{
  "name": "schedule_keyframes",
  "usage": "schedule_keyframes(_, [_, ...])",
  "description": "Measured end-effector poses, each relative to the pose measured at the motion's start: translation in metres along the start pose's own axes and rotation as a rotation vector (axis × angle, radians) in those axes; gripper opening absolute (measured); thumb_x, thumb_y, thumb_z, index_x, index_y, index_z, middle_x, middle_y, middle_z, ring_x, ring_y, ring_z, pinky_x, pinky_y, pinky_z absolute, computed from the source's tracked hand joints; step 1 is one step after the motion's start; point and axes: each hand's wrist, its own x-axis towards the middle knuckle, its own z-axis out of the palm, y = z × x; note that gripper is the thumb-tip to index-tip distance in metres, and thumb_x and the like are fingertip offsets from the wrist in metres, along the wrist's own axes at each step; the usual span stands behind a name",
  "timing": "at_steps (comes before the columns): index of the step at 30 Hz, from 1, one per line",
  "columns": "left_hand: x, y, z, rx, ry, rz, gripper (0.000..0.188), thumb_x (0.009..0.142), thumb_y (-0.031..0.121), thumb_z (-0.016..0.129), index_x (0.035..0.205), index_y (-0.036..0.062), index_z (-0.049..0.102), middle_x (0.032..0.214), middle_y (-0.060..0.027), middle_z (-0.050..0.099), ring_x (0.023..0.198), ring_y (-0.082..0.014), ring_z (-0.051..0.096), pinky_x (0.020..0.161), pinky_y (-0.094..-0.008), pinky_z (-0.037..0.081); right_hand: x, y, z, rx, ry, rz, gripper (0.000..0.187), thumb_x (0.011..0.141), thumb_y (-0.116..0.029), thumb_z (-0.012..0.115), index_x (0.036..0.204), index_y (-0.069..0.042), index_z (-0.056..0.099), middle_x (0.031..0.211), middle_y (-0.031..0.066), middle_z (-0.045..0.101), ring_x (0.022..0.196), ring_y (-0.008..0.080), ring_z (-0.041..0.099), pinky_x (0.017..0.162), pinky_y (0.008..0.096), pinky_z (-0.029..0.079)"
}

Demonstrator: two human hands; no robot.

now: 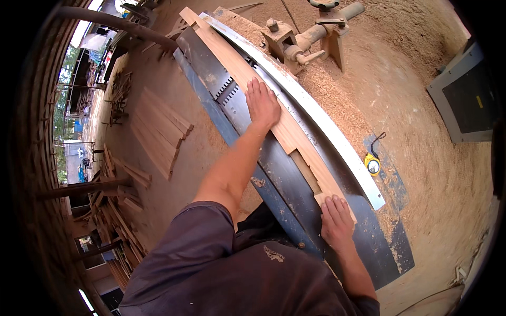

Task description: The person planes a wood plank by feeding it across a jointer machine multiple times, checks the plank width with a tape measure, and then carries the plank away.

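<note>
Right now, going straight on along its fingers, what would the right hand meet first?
Past the wooden board beneath it, the right hand would probably meet the silver metal fence first, though depth is unclear.

The shirt [226, 279] was a dark purplish brown, with short sleeves [197, 229]. A small pale mark [273, 254] (oblong, its design too small to make out) sat on the front. Left hand [262, 104] and right hand [337, 224] were bare, and black cloth [259, 222] showed beside the shirt.
</note>
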Motion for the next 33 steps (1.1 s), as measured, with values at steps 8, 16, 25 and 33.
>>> schedule_keyframes(8, [0.080,-0.046,0.008,0.000,0.058,0.010,0.046,0.106,0.024,0.043,0.141,-0.0058,0.045,0.163,-0.0253,0.030,0.154,-0.0432,0.023,0.126,-0.0547,0.019,0.078,0.001,0.040,-0.008,-0.037,-0.041,0.033,0.087,0.001,0.066,0.120,0.000,0.069,0.135,0.0165,0.066,0.131,0.0371,0.060,0.113,0.0514,0.045])
schedule_keyframes(16, [0.144,-0.082,0.009,0.021,0.020,-0.026,0.051,0.106,0.026,0.040,0.146,-0.0042,0.044,0.165,-0.0228,0.030,0.155,-0.0399,0.023,0.127,-0.0510,0.019,0.143,0.001,0.072,0.003,-0.018,-0.068,0.037,0.081,0.002,0.063,0.118,0.000,0.071,0.133,0.0167,0.068,0.129,0.0355,0.062,0.113,0.0506,0.047])
schedule_keyframes(25, [0.208,-0.126,0.021,0.042,0.054,0.002,0.051,0.105,0.028,0.039,0.145,-0.0036,0.048,0.163,-0.0192,0.034,0.153,-0.0381,0.025,0.126,-0.0495,0.021,0.205,-0.002,0.099,0.012,-0.006,-0.051,0.036,0.082,0.003,0.064,0.117,0.000,0.072,0.131,0.0153,0.069,0.128,0.0348,0.063,0.112,0.0500,0.047])
schedule_keyframes(33, [0.256,-0.155,0.018,0.056,0.046,0.014,0.049,0.104,0.028,0.041,0.139,-0.0039,0.054,0.151,-0.0175,0.046,0.147,-0.0376,0.033,0.122,-0.0482,0.025,0.255,-0.005,0.126,0.018,0.026,-0.058,0.034,0.083,0.002,0.064,0.116,0.000,0.072,0.128,0.0151,0.070,0.126,0.0346,0.064,0.111,0.0497,0.048])
